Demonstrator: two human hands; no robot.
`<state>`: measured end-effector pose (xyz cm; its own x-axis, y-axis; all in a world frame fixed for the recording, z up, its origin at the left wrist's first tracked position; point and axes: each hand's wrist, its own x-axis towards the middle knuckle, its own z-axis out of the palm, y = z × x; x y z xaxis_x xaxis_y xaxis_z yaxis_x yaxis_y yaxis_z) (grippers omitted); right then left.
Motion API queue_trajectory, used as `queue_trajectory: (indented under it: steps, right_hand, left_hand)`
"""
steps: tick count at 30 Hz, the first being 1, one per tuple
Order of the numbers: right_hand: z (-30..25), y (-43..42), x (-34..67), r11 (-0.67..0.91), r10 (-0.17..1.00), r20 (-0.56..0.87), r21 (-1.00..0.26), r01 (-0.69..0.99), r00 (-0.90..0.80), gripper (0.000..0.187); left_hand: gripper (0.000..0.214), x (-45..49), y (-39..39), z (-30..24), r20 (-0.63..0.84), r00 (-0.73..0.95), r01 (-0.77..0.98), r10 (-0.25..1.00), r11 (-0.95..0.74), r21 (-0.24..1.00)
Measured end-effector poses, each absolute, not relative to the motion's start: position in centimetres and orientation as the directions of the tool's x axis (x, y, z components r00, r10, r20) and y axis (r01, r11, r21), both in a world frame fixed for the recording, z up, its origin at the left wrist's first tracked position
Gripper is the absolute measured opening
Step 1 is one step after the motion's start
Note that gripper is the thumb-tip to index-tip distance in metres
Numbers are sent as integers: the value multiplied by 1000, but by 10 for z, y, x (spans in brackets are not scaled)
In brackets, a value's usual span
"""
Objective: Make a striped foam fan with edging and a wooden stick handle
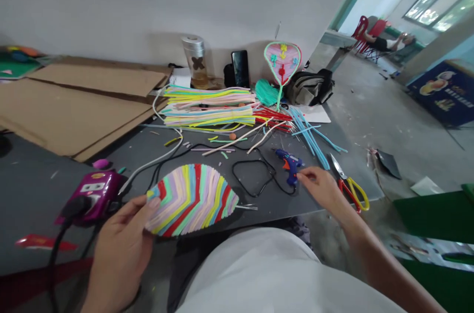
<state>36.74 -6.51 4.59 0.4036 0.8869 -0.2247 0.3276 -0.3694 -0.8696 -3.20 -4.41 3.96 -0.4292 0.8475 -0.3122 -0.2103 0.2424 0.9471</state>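
tabletop (218,189): left grip (120,254) holds striped leaf (190,200); right grip (322,192) by glue gun (289,166)

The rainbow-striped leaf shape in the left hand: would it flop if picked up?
The rainbow-striped leaf shape is probably fairly stiff: the left hand holds it by one end and it doesn't droop. It seems light, being thin strips. Its loose tip ends might bend easily.
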Motion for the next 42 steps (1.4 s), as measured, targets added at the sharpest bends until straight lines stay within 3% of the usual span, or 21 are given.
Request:
queue_trajectory:
  steps: [1, 3, 5, 8, 11, 17, 23, 26, 28, 29, 33, 42]
  right_hand:
    - [49, -61, 363, -257, 929, -63, -820, 511, 365, 14]
    - [53, -40, 341, 33, 972, 199, -649, 760, 128, 11]
    - [53, -6, 305, 310, 940, 294, -531, 789, -172, 13]
    - [45, 54, 243, 558, 830, 220, -304, 772, -513, 19]
    - [34, 99, 200, 638, 769, 60, -123, 760, -636, 24]
    - [15, 127, 183, 681, 730, 29, -113, 724, -683, 21]
    - [29, 134, 187, 714, 700, 151, -187, 675, -698, 15]
    - [70, 124, 196, 709, 705, 332, -295, 641, -627, 17]
    - [104, 104, 205, 731, 680, 541, -444, 518, -496, 10]
    - [122, 90, 210, 756, 651, 594, -452, 475, -472, 8]
    - [172, 27, 225, 851, 511, 653, -293, 435, -559, 21]
    - [203, -19, 243, 840, 407, 640, 19, 543, -652, 27]
  left_hand:
    - [43, -31, -43, 39, -373, -400, -275, 837, 278, 920]
    - [47, -30, -42, 38, -461, -337, -386, 821, 326, 863]
    - [47, -28, -45, 37, -467, -299, -411, 832, 329, 850]
    - [47, -27, -55, 38, -452, -258, -427, 854, 319, 846]
    - [45, -28, -67, 42, -445, -231, -454, 865, 309, 836]
    - [35, -32, -66, 47, -330, -200, -430, 923, 220, 876]
    - [21, -29, -50, 70, -111, -173, -262, 979, 63, 963]
    - [15, -27, -45, 91, 53, -166, -81, 985, -67, 994]
    - [14, -24, -43, 102, 140, -157, 47, 978, -135, 990]
    - [13, -22, -42, 107, 172, -151, 101, 973, -158, 982]
    - [12, -8, -40, 118, 258, -149, 235, 955, -219, 947]
    - [11, 27, -47, 131, 435, -156, 330, 887, -368, 869]
